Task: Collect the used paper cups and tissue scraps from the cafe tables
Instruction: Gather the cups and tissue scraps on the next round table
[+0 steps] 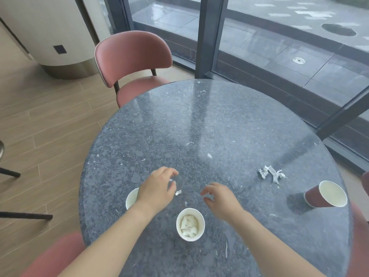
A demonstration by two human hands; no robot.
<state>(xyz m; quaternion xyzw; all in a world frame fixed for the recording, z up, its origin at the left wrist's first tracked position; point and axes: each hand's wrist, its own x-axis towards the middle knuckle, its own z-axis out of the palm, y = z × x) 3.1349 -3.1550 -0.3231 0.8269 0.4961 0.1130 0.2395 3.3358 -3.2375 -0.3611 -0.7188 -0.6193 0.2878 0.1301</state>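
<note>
Both hands work low over the near part of the round stone table (199,120), picking up small tissue scraps. The left hand (156,188) has its fingers curled loosely, with a small white fleck at the fingertips; whether it is actually pinched cannot be told. The right hand (220,198) is curled with thumb and fingers apart, grasping nothing visible. A small scrap (178,192) lies on the stone between the two hands. To do this step well, pinch each fleck with thumb and forefinger, lift straight up, and drop it into the upright cup (190,224) near the table edge — it already holds crumpled tissue. A second cup (132,198) stands partly hidden under the left wrist; a careless sweep of that arm would likely tip it. Well apart to the right, a twisted tissue strip (272,173) lies flat, and beyond it a red cup (325,194) rests on its side near the rim — it may roll if nudged. A pink chair (131,62) stands at the far left of the table.
</note>
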